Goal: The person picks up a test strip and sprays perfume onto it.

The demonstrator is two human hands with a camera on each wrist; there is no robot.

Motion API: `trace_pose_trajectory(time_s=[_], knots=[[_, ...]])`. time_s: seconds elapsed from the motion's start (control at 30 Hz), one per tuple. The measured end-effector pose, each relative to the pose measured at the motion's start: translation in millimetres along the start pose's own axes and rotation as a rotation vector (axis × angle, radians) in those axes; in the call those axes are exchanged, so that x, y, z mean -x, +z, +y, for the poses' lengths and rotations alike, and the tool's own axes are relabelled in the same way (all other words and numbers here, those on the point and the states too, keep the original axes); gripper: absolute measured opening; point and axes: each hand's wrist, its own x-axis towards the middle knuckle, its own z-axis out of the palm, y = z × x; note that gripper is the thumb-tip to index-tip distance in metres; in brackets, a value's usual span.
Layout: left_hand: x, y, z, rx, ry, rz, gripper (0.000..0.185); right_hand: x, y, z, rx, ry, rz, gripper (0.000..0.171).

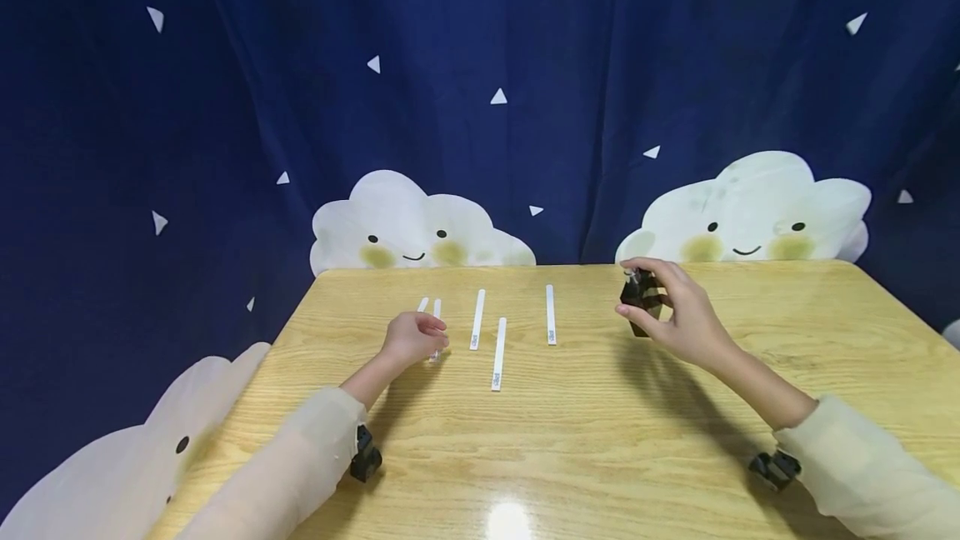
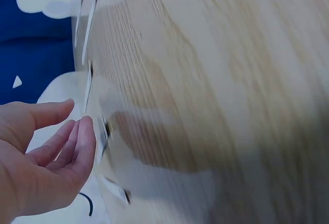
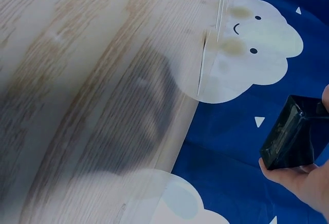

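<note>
Surface (image 1: 600, 440): light wood-grain top, glossy, with a lamp glare on the near edge between the two forearms. Behind it hangs a dark blue curtain (image 1: 525, 65), soft folds, printed with small white triangles and smiling white clouds along the far edge.

Right hand (image 1: 678, 311) is raised off the surface, fingers and thumb curled round a small dark bottle (image 1: 641, 300). The bottle is blocky, faceted and shiny; the right wrist view shows it (image 3: 290, 134) as a black glossy block pinched at the fingertips, off past the surface edge.

Left hand (image 1: 414, 337) rests on the surface, fingers loosely curled; the left wrist view shows the fingers (image 2: 77, 142) relaxed and slightly bent, holding nothing. It sits over the near end of a thin white strip (image 1: 436, 311). More flat, narrow white strips (image 1: 498, 354) lie parallel between the two hands, apart from each other, matte, each with a small grey mark near one end.

Both sleeves are pale cream fabric.
</note>
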Motion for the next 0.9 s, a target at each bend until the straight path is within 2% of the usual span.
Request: trace_pose_trajectory(time_s=[0.27, 0.5, 0.63, 0.9], knots=[[-5.3, 23.7, 8.1, -0.027, 0.036, -0.039, 0.023, 2.5, 0.0, 1.2, -0.006, 0.003, -0.009, 0.060], [-11.9, 38.4, 13.4, -0.068, 0.024, -0.012, 0.029, 2.5, 0.1, 1.3, -0.013, -0.005, -0.008, 0.061], [-14.7, 43.1, 16.1, -0.097, 0.022, 0.010, 0.030, 2.1, -0.8, 0.7, -0.017, -0.004, -0.009, 0.060], [-13.4, 43.9, 20.3, -0.156, 0.068, 0.044, 0.023, 1.3, -2.3, 1.3, 0.001, -0.004, -0.006, 0.059]])
